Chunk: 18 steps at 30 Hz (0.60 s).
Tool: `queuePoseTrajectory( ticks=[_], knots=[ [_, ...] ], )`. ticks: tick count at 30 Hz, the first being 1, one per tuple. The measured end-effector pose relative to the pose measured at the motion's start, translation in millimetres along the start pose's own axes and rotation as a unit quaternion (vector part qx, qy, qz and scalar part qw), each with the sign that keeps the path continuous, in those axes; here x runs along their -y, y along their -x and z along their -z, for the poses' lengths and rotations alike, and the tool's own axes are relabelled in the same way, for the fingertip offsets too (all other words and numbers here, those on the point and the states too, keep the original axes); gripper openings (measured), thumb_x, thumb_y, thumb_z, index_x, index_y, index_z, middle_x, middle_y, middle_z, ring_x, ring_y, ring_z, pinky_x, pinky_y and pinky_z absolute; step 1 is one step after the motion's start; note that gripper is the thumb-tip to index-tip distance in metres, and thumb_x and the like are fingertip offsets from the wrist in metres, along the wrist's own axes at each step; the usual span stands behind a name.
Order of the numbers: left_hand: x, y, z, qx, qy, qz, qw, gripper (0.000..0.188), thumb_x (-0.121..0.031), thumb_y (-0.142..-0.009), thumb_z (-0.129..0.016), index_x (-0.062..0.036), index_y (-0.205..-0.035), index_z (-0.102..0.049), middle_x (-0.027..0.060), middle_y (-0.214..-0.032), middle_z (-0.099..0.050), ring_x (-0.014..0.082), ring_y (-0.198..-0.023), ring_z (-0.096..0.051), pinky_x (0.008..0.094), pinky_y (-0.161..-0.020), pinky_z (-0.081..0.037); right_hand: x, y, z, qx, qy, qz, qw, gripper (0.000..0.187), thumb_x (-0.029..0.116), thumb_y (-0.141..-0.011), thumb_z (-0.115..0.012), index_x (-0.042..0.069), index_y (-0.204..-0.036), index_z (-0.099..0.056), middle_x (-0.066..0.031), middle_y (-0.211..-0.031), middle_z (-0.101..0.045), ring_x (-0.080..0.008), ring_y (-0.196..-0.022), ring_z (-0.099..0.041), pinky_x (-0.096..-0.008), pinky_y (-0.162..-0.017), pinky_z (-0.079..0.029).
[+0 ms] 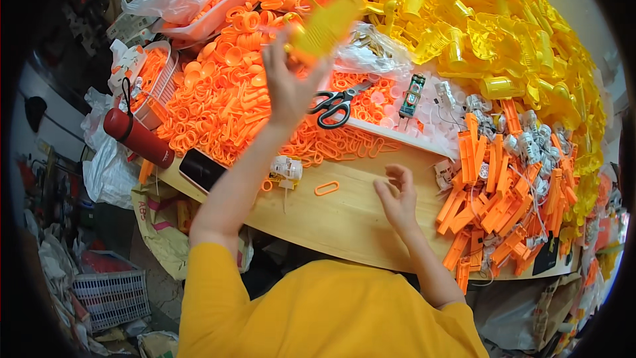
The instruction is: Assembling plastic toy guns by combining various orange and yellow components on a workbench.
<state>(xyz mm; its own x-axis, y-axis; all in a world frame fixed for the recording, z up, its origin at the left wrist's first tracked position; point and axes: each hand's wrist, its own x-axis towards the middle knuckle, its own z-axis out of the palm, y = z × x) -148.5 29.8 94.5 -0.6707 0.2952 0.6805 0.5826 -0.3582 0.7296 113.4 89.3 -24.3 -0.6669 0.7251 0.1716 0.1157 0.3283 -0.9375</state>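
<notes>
Mustard shirt (331, 311) up close; yellow-orange piece (328, 26) just past the raised left hand (288, 89), can't tell if gripped or loose. Slack fingers could drop it among orange parts (225, 86) alongside. Right hand (397, 200) looks empty.

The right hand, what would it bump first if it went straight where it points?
Probably the orange loops, just before the white tray. The right hand may be above the table, so it could pass over them.

The bare left hand (291, 91) is raised far ahead of the yellow-shirted torso (334, 311); the bare right hand (399, 197) is held nearer, loosely curled.
</notes>
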Motion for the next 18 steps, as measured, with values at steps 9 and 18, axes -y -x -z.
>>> queuePoseTrajectory(
  ticks=[9, 18],
  knots=[
    [138.1, -189.2, 42.7, -0.170, -0.330, 0.034, 0.928, 0.070, -0.034, -0.074, -0.076, 0.0027, -0.122, -0.041, 0.0270, -0.121, -0.053, 0.0391, -0.111, -0.054, 0.0437, -0.093, -0.043, -15.8, 5.2, -5.4, 0.026, 0.181, 0.193, 0.964, 0.033, 0.010, -0.071, -0.071, 0.001, -0.098, -0.054, -0.0160, -0.099, -0.056, -0.0343, -0.095, -0.051, -0.0410, -0.084, -0.043],
    [212.8, -275.5, 148.0, -0.041, -0.510, 0.035, 0.858, 0.080, -0.057, -0.073, -0.067, -0.0001, -0.127, -0.049, 0.0281, -0.122, -0.056, 0.0414, -0.114, -0.054, 0.0436, -0.094, -0.044, -5.3, 2.1, -16.5, 0.049, 0.150, 0.214, 0.964, 0.031, 0.007, -0.070, -0.071, 0.001, -0.095, -0.055, -0.0155, -0.101, -0.056, -0.0325, -0.094, -0.052, -0.0385, -0.082, -0.043]
  ],
)
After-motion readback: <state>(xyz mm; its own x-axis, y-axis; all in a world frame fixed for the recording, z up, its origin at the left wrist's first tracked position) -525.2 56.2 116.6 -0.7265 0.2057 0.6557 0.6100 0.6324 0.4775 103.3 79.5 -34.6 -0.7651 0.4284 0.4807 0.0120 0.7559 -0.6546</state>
